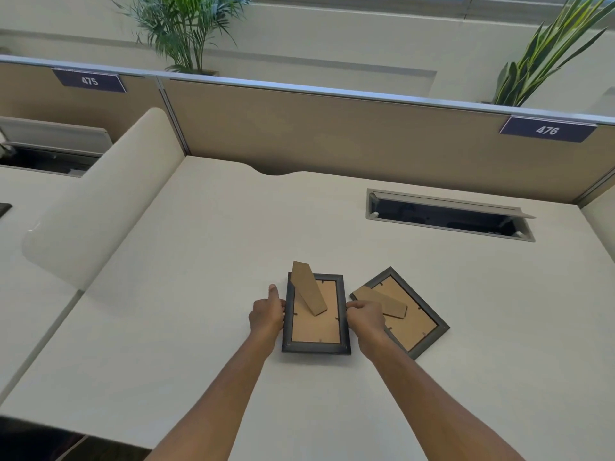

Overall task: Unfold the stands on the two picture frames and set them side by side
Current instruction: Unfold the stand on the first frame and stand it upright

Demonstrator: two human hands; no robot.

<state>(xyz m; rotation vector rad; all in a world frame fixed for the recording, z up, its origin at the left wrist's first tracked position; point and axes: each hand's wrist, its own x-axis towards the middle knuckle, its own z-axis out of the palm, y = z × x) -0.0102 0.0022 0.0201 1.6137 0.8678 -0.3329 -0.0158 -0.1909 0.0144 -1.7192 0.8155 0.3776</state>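
Two dark-framed picture frames lie face down on the white desk, brown backing up. The left frame (315, 327) is squared to me and its cardboard stand (307, 287) is swung up off the backing. My left hand (268, 314) grips its left edge and my right hand (364, 319) grips its right edge. The right frame (411, 322) lies rotated beside it, partly under my right wrist, with its stand (379, 301) raised only slightly above the backing.
A cable slot (449, 216) with an open flap is cut into the desk at the back right. A tan partition (332, 128) closes the far side, with plants behind it. A curved white divider (100, 207) stands on the left.
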